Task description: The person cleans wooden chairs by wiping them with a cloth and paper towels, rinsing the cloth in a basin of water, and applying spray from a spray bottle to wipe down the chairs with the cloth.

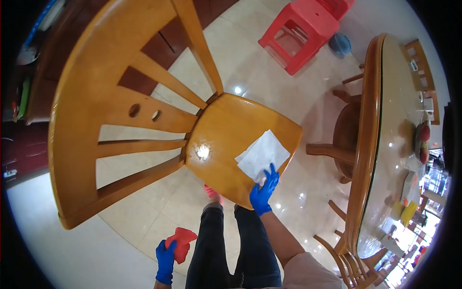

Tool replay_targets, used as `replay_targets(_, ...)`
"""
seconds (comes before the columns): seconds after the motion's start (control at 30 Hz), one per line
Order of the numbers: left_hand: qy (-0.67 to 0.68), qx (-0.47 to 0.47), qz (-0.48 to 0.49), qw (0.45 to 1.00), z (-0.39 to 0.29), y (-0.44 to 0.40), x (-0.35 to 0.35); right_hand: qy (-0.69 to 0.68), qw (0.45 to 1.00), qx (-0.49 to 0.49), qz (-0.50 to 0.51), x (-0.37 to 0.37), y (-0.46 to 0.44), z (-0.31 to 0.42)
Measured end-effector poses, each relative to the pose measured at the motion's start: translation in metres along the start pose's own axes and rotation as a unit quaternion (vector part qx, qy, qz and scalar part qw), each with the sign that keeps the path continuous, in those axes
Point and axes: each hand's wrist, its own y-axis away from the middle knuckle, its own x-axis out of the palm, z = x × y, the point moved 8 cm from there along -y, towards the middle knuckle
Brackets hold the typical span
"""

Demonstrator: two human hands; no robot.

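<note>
A wooden chair [226, 130] with a slatted back stands in front of me, its glossy seat facing up. A thin, folded white cloth [264, 153] lies on the front part of the seat; whether it is fabric or paper I cannot tell. My right hand [263, 193], in a blue glove, grips the near corner of this cloth at the seat's edge. Low on the left, my left hand [165, 260], also blue-gloved, is closed around a crumpled red cloth [181, 244] held above the floor, apart from the chair.
On the right is a long table [392, 144] with a wooden rim and several items on it. Wooden chairs [353, 260] stand around it. A red plastic stool [305, 29] and a blue basket [340, 44] are at the back. Dark red cabinets [29, 149] line the left.
</note>
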Motion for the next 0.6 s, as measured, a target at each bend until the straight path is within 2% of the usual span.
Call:
replay_targets(0.03, -0.017, -0.004, 0.014, 1.0, 0.001, -0.004, 0.007, 0.004, 1.0, 0.004, 0.0, 0.005, -0.019, 0.005)
replay_targets(0.1, 0.003, -0.007, 0.012, 1.0, -0.006, -0.008, 0.021, 0.122, 0.972, 0.182, -0.085, 0.006, -0.059, -0.009)
replay_targets(0.13, 0.028, -0.007, 0.005, 1.0, -0.009, -0.007, 0.026, 0.199, 0.957, 0.202, -0.055, 0.026, -0.071, -0.029)
replay_targets(0.2, -0.003, -0.016, 0.009, 1.0, -0.017, -0.005, 0.034, 0.338, 0.917, 0.212, -0.002, 0.049, -0.085, -0.052)
replay_targets(0.3, -0.044, -0.018, 0.015, 0.999, -0.032, -0.005, 0.038, 0.39, 0.903, 0.178, -0.03, 0.036, -0.114, -0.078)
replay_targets(0.37, -0.054, -0.019, 0.017, 0.998, -0.029, -0.009, 0.038, 0.364, 0.912, 0.166, -0.093, 0.019, -0.151, -0.099)
replay_targets(0.43, 0.007, -0.04, 0.011, 0.999, -0.012, -0.011, 0.036, 0.397, 0.901, 0.149, -0.097, 0.03, -0.191, -0.099)
replay_targets(0.47, 0.005, -0.044, 0.014, 0.999, -0.003, -0.012, 0.036, 0.336, 0.932, 0.11, -0.08, 0.05, -0.207, -0.094)
replay_targets(0.5, 0.013, -0.042, 0.002, 0.999, 0.004, -0.016, 0.034, 0.048, 0.986, 0.15, -0.057, 0.07, -0.218, -0.074)
replay_targets(0.53, 0.022, -0.038, -0.01, 0.999, 0.008, -0.019, 0.032, 0.126, 0.986, -0.004, -0.104, 0.112, -0.215, -0.048)
replay_targets(0.57, 0.02, -0.04, -0.01, 0.999, 0.004, -0.019, 0.033, 0.01, 0.996, -0.057, -0.069, 0.168, -0.203, -0.038)
replay_targets(0.6, -0.002, -0.043, -0.006, 0.999, -0.005, -0.018, 0.035, 0.051, 0.996, -0.045, 0.056, 0.17, -0.184, 0.027)
